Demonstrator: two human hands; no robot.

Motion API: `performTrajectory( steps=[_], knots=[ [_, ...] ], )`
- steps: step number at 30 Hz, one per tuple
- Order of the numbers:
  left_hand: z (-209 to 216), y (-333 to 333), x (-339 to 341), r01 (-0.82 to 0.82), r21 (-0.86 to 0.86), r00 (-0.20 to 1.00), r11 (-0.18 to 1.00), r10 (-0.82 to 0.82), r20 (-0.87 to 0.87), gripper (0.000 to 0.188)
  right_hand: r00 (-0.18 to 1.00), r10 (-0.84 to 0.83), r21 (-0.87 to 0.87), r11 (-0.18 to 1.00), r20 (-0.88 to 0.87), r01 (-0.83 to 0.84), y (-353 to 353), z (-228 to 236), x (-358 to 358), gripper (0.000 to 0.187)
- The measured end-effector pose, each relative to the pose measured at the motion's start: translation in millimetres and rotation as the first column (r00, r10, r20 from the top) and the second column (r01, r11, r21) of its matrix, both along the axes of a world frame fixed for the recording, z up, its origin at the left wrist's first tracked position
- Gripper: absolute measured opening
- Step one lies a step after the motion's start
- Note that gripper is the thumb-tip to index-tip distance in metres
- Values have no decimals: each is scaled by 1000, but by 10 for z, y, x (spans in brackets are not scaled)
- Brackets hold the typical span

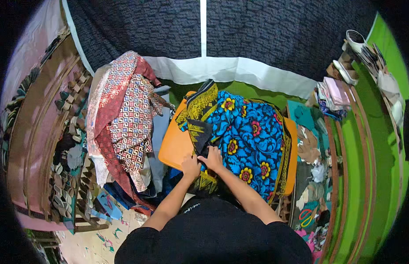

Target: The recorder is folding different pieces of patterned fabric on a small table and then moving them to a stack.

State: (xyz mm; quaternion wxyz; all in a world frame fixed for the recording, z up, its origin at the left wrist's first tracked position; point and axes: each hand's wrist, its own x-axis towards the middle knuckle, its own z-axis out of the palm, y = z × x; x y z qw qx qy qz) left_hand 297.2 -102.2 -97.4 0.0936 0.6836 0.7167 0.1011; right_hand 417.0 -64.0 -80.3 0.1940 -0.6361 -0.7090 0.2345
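A blue cloth (257,132) with red and yellow flowers lies spread in front of me. Its black-and-yellow border (200,132) is folded over along the left side. My left hand (191,166) is closed on this border near the front edge. Right beside it, almost touching, my right hand (212,159) pinches the same folded cloth. The fingertips of both hands are partly hidden by the fabric. Under the cloth is an orange tabletop (173,147), showing at the left and along the right edge.
On the left hangs a heap of red, white and patterned cloths (129,119). Racks with shoe pieces (65,193) stand beyond it. To the right, scissors (306,216) lie among scraps, and folded cloths (334,94) rest on a shelf. A dark curtain (266,35) hangs ahead.
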Motion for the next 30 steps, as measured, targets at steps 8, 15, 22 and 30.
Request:
performTrajectory(
  steps=[8, 15, 22, 30],
  knots=[
    [141, 23, -366, -461, 124, 726, 878, 293, 623, 22, 724, 258, -136, 889, -640, -437, 1013, 97, 611, 35],
    [700, 61, -302, -440, -82, 127, 894, 152, 980, 28, 790, 422, 212, 907, -445, -365, 1374, 925, 789, 46],
    [670, 123, 285, -308, 108, 197, 945, -47, 979, 36, 667, 615, 180, 777, -421, -603, 1236, 255, 490, 17],
    [887, 98, -642, -936, -90, -134, 339, -107, 985, 22, 909, 55, 314, 945, -414, 86, 2148, 797, 1684, 26]
  ],
)
